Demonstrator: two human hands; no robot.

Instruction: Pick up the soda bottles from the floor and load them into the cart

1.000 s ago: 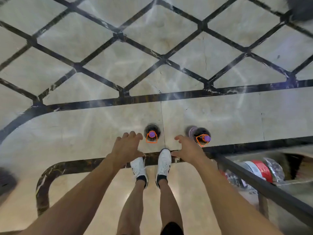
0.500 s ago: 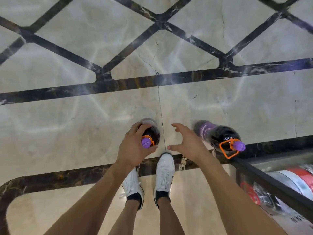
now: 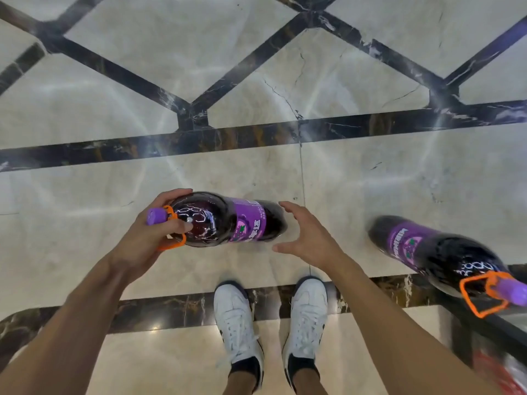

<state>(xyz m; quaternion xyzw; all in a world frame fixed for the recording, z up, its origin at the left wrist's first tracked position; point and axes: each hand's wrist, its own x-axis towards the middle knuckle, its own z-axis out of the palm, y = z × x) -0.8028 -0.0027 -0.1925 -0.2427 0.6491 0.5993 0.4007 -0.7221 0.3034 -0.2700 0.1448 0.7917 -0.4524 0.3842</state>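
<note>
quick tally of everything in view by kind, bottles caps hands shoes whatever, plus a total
soda bottles: 2, held bottle and standing bottle
purple caps: 2
orange carry loops: 2
hands: 2, left hand grips the held bottle, right hand open beside it
white shoes: 2
cart: 1, only its dark frame shows
total: 11

Both are big dark-soda bottles with purple labels, purple caps and orange carry loops at the neck. The held bottle [image 3: 228, 220] is mid-scene, lying sideways, cap pointing left, with the left hand [image 3: 148, 240] wrapped round its neck. The other bottle [image 3: 436, 252] stands on the tile at the right, just beside the cart [image 3: 462, 343] frame.
</note>
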